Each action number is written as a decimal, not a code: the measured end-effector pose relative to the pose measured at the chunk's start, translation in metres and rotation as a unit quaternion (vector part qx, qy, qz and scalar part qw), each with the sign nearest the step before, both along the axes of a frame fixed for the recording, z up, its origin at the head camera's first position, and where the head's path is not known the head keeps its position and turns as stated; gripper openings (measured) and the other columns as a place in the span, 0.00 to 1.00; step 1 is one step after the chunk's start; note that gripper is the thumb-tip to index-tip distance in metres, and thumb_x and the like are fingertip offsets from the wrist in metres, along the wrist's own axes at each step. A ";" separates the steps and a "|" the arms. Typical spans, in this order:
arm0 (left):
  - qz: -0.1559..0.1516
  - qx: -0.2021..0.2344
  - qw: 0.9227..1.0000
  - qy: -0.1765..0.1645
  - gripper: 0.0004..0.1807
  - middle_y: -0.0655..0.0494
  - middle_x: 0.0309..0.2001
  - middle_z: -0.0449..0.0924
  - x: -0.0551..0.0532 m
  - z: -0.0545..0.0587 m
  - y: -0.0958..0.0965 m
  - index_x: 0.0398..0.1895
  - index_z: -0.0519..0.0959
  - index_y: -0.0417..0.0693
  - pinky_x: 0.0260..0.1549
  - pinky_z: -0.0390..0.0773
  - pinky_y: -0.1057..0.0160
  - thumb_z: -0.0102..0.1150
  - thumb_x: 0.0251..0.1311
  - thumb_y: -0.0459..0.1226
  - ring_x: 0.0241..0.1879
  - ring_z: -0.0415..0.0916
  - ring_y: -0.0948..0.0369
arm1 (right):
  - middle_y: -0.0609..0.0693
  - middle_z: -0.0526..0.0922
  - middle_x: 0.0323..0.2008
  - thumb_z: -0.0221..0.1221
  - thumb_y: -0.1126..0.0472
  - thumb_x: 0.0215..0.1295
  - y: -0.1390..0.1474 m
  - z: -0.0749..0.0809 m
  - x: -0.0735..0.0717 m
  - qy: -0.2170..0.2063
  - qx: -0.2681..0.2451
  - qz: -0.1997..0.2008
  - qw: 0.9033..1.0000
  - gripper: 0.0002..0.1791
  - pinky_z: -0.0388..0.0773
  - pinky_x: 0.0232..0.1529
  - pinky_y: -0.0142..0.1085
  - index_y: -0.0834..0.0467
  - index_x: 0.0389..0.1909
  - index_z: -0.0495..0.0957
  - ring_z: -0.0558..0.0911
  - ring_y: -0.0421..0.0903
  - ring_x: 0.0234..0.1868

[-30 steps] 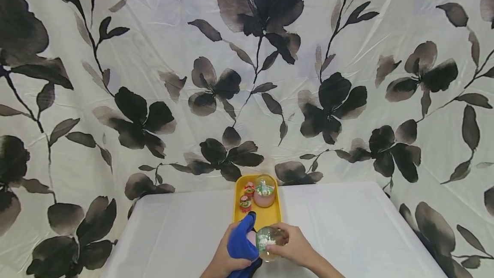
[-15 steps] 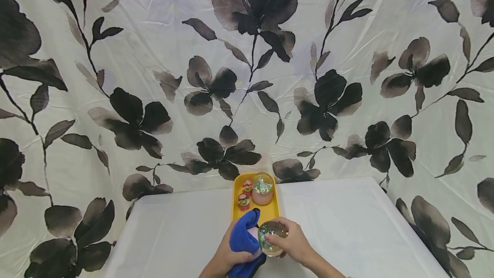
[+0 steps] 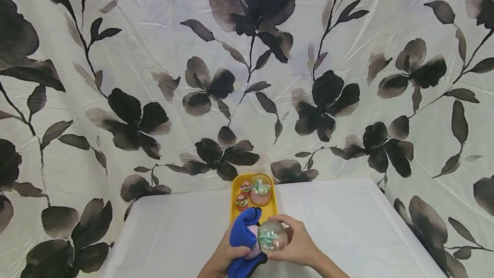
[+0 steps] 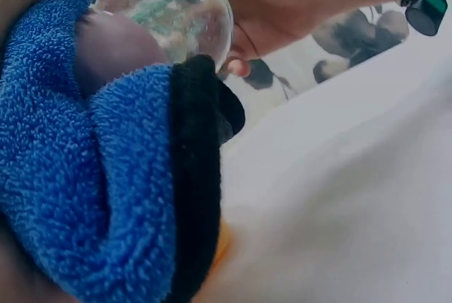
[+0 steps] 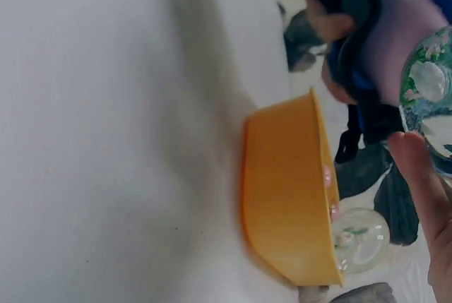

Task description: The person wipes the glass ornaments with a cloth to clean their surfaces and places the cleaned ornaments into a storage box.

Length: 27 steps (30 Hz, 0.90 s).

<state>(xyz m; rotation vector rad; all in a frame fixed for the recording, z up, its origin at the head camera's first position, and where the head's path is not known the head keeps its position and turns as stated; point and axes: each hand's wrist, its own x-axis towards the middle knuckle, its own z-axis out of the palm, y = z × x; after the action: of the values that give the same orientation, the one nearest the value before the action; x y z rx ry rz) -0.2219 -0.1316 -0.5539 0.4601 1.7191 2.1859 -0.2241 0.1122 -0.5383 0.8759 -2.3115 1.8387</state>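
Observation:
A snow globe (image 3: 272, 237) with a pink base and greenish figures inside is held sideways between both hands, above the table. My left hand (image 3: 227, 250) grips a blue cloth (image 3: 242, 233) with black edging, wrapped round the pink base (image 4: 116, 49). The fingers and thumb of my right hand (image 3: 299, 241) hold the clear dome from the right. In the left wrist view the cloth (image 4: 134, 176) covers much of the base. The right wrist view shows the dome (image 5: 431, 84) cut off at the edge, with a right finger (image 5: 420, 176) against it.
Just beyond the hands stands a yellow tray (image 3: 234, 209) on the white-covered table (image 3: 181, 226). In it are another pink-based snow globe (image 3: 260, 192) and two small red figurines (image 3: 242, 202). A floral curtain (image 3: 270, 153) hangs behind the table.
The right hand has turned the globe's dome between its fingers, and its grip has shifted from over the dome to its right side. The left hand keeps the cloth round the base.

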 end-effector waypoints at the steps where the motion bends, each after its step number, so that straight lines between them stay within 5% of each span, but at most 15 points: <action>1: -0.002 -0.010 1.000 0.004 0.48 0.43 0.63 0.64 0.000 0.001 0.000 0.74 0.52 0.45 0.55 0.70 0.56 0.67 0.51 0.39 0.57 0.67 0.47 | 0.49 0.80 0.45 0.79 0.57 0.39 -0.002 -0.001 0.001 -0.019 -0.006 -0.017 1.000 0.38 0.81 0.29 0.39 0.51 0.55 0.75 0.81 0.44 0.35; 4: 0.006 -0.046 0.999 0.012 0.48 0.41 0.61 0.66 0.001 0.003 0.000 0.72 0.55 0.44 0.53 0.72 0.55 0.69 0.48 0.38 0.55 0.69 0.48 | 0.51 0.79 0.40 0.75 0.58 0.45 -0.008 0.001 0.003 -0.098 -0.020 -0.049 0.994 0.29 0.81 0.23 0.42 0.56 0.50 0.76 0.82 0.46 0.32; 8: 0.025 -0.076 0.997 0.023 0.45 0.42 0.60 0.67 -0.001 0.003 0.001 0.70 0.58 0.45 0.51 0.74 0.54 0.71 0.48 0.38 0.54 0.70 0.48 | 0.52 0.79 0.41 0.69 0.56 0.54 -0.009 0.006 0.002 -0.156 -0.011 -0.047 0.987 0.23 0.81 0.30 0.39 0.58 0.49 0.73 0.81 0.48 0.38; 11: 0.030 -0.070 0.997 0.031 0.45 0.44 0.60 0.67 -0.002 0.000 0.001 0.70 0.58 0.45 0.52 0.74 0.54 0.71 0.48 0.38 0.55 0.70 0.48 | 0.53 0.76 0.52 0.71 0.59 0.52 -0.004 0.005 0.000 -0.125 -0.001 0.010 0.992 0.32 0.77 0.46 0.38 0.54 0.58 0.69 0.78 0.50 0.48; 16: 0.018 -0.038 0.999 0.008 0.46 0.43 0.60 0.68 0.001 -0.002 0.001 0.71 0.57 0.46 0.52 0.72 0.55 0.68 0.48 0.36 0.55 0.69 0.47 | 0.56 0.71 0.60 0.75 0.64 0.46 0.004 -0.005 -0.002 -0.056 -0.009 0.093 0.994 0.45 0.76 0.50 0.41 0.51 0.67 0.64 0.75 0.52 0.56; 19: 0.017 -0.072 0.997 0.013 0.44 0.42 0.59 0.69 0.001 0.004 0.003 0.69 0.60 0.49 0.50 0.73 0.53 0.70 0.47 0.37 0.53 0.71 0.48 | 0.54 0.75 0.57 0.77 0.63 0.43 0.004 -0.009 -0.002 -0.070 -0.020 0.053 0.996 0.42 0.76 0.49 0.40 0.51 0.62 0.70 0.75 0.49 0.55; 23: 0.013 -0.131 0.991 0.030 0.42 0.44 0.56 0.70 0.002 0.014 0.006 0.65 0.63 0.51 0.48 0.76 0.50 0.73 0.44 0.36 0.50 0.72 0.49 | 0.55 0.78 0.50 0.75 0.63 0.44 -0.001 -0.009 0.002 -0.140 -0.049 -0.011 0.989 0.34 0.78 0.46 0.41 0.58 0.55 0.74 0.78 0.50 0.49; 27: 0.014 -0.127 0.991 0.035 0.43 0.45 0.55 0.70 0.002 0.013 0.004 0.65 0.63 0.50 0.47 0.76 0.50 0.73 0.43 0.35 0.50 0.72 0.49 | 0.54 0.80 0.49 0.70 0.61 0.52 -0.006 -0.003 0.005 -0.189 -0.061 -0.030 0.980 0.27 0.77 0.45 0.38 0.61 0.53 0.74 0.77 0.49 0.49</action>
<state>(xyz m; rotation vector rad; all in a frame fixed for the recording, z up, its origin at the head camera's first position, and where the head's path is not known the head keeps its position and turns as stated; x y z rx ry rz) -0.2197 -0.1276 -0.5408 0.4536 2.0179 1.9525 -0.2193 0.1062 -0.5414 0.4675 -2.3557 2.2560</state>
